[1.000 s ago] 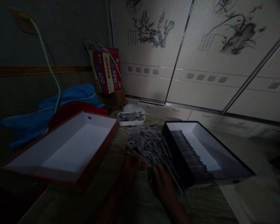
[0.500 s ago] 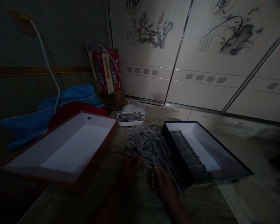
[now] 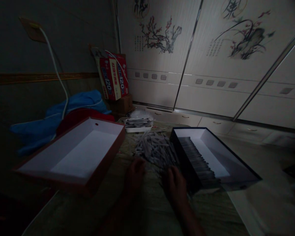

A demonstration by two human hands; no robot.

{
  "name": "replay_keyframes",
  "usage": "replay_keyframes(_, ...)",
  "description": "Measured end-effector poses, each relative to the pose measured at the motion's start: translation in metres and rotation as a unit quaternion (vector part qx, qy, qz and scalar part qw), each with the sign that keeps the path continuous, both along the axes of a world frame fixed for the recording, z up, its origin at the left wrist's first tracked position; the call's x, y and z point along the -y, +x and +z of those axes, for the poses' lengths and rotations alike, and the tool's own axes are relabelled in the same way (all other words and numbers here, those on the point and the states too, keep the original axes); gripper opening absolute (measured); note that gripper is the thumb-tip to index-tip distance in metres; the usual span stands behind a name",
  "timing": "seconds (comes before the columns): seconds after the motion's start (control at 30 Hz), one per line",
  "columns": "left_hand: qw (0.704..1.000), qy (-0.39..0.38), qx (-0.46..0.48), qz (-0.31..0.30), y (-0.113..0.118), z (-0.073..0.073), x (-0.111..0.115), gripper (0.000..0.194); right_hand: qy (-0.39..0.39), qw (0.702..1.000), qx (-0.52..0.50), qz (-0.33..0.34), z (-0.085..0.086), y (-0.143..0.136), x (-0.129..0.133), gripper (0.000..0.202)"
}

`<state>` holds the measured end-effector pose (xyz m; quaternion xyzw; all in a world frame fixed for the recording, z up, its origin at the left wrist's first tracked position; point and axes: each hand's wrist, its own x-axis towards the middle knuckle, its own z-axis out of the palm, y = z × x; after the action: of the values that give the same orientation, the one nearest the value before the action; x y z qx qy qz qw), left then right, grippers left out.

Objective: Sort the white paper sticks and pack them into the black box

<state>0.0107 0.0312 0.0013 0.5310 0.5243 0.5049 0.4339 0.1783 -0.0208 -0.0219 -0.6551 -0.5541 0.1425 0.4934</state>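
Head view: under dim light, a loose pile of slim, pen-like sticks (image 3: 154,147) lies on the tabletop (image 3: 147,213), between the red box (image 3: 105,160) and the dark, white-lined box (image 3: 221,149). Inside the dark box, along its side nearest the pile, similar sticks lie in a close row (image 3: 199,160); more fill a white tray (image 3: 139,129) behind the pile.

Good handling here would seem to call for working from the pile's near edge, where sticks should come free more easily than from the crossed middle. A light pinch should suit such thin pieces, with both hands low so that neighbours do not roll. Poor light makes single sticks hard to pick out.

Both forearms reach in from the near side. The left hand (image 3: 135,172) is at the pile's near edge, its fingers partly curled; whether it grips a stick cannot be told. The right hand (image 3: 174,182) is palm-down near the dark box's outer wall, fingers bent forward and downward, fingertips lost in shadow, so its hold cannot be told either.
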Motion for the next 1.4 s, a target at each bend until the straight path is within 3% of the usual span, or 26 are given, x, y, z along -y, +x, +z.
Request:
replay_keyframes(0.07, 0.997, 0.027, -0.062, 0.021, -0.007, 0.006, -0.005, 0.016, -0.002, 0.999, -0.006, -0.034, 0.000, 0.005, -0.001, 0.036)
replay_keyframes(0.17, 0.978, 0.091, -0.186, -0.036, -0.010, 0.010, -0.012, 0.014, -0.012, 0.998, -0.008, -0.054, 0.000, 0.008, -0.001, 0.038)
replay_keyframes(0.33, 0.888, 0.190, -0.398, -0.125, 0.007, 0.003, -0.022, 0.025, 0.003, 0.999, -0.005, -0.047, -0.002, 0.008, -0.001, 0.038)
replay_keyframes(0.5, 0.810, 0.193, -0.522, -0.187, 0.024, 0.006, -0.033, 0.019, 0.008, 0.999, 0.004, -0.047, -0.002, 0.008, -0.001, 0.038)
replay_keyframes(0.6, 0.801, 0.197, -0.533, -0.188, 0.029, 0.010, -0.037, 0.019, 0.006, 0.999, 0.011, -0.047, 0.000, 0.007, -0.001, 0.039)
replay_keyframes(0.77, 0.816, 0.199, -0.509, -0.190, 0.030, 0.014, -0.043, 0.018, 0.003, 0.999, 0.015, -0.042, 0.004, 0.006, 0.000, 0.038)
replay_keyframes(0.83, 0.840, 0.198, -0.476, -0.172, 0.025, 0.015, -0.044, 0.016, 0.002, 0.999, 0.018, -0.038, 0.005, 0.006, 0.002, 0.037)
replay_keyframes(0.87, 0.870, 0.188, -0.429, -0.152, 0.022, 0.015, -0.043, 0.014, 0.000, 0.999, 0.023, -0.032, 0.005, 0.005, 0.002, 0.036)
replay_keyframes(0.93, 0.951, 0.134, -0.259, -0.097, 0.013, 0.013, -0.040, 0.013, -0.002, 0.999, 0.039, -0.013, 0.003, 0.002, 0.005, 0.036)
replay_keyframes(1.0, 0.996, 0.048, -0.040, -0.060, 0.004, 0.010, -0.035, 0.018, 0.004, 0.998, 0.060, 0.001, 0.001, -0.003, 0.007, 0.036)
replay_keyframes(1.1, 0.976, -0.035, 0.211, -0.048, -0.005, 0.004, -0.023, 0.033, -0.003, 0.996, 0.078, 0.041, 0.002, -0.014, 0.010, 0.035)
replay_keyframes(1.17, 0.953, -0.060, 0.294, -0.042, -0.006, 0.001, -0.017, 0.030, -0.022, 0.993, 0.084, 0.084, 0.006, -0.022, 0.012, 0.032)
replay_keyframes(1.27, 0.935, -0.073, 0.346, -0.017, -0.004, -0.004, -0.012, 0.026, -0.029, 0.988, 0.088, 0.123, 0.012, -0.028, 0.015, 0.029)
replay_keyframes(1.4, 0.943, -0.060, 0.326, 0.006, -0.004, -0.006, -0.012, 0.024, -0.016, 0.987, 0.100, 0.129, 0.014, -0.030, 0.017, 0.028)
